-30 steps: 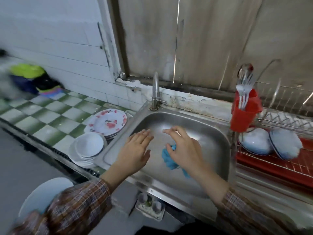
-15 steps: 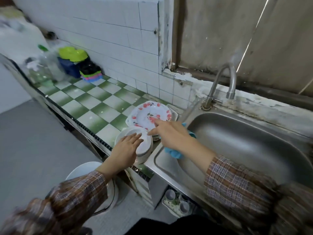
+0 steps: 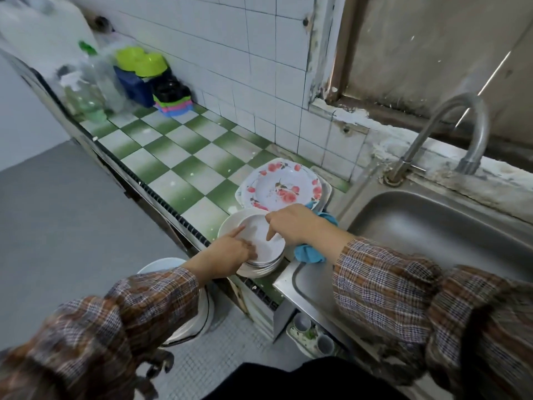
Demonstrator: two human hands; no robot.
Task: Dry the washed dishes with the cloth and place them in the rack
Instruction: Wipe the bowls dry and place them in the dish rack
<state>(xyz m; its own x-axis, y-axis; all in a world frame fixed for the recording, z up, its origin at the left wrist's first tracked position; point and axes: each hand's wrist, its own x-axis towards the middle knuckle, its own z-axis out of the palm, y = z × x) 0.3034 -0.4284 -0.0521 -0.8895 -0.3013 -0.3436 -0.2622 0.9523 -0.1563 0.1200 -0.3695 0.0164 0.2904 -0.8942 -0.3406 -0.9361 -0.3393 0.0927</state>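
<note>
A stack of white bowls [image 3: 261,235] stands on the green-checked counter [image 3: 178,157] just left of the sink [image 3: 432,226]. Behind it lies a stack of flowered plates [image 3: 281,187]. My left hand [image 3: 227,251] rests on the near rim of the top bowl, index finger stretched along its edge. My right hand [image 3: 294,223] reaches over the bowl with a fingertip inside it, and holds the blue cloth [image 3: 310,252] bunched under the palm. The rack is out of view.
A curved tap [image 3: 450,131] rises behind the sink. Coloured plastic containers [image 3: 150,76] and clear bottles [image 3: 86,90] crowd the counter's far left end by the tiled wall. A white bucket [image 3: 184,298] stands on the grey floor below the counter edge.
The view swung left from the sink and rack to the counter. Both hands moved from the sink to the bowl stack, the right carrying the cloth, and now touch the top bowl.
</note>
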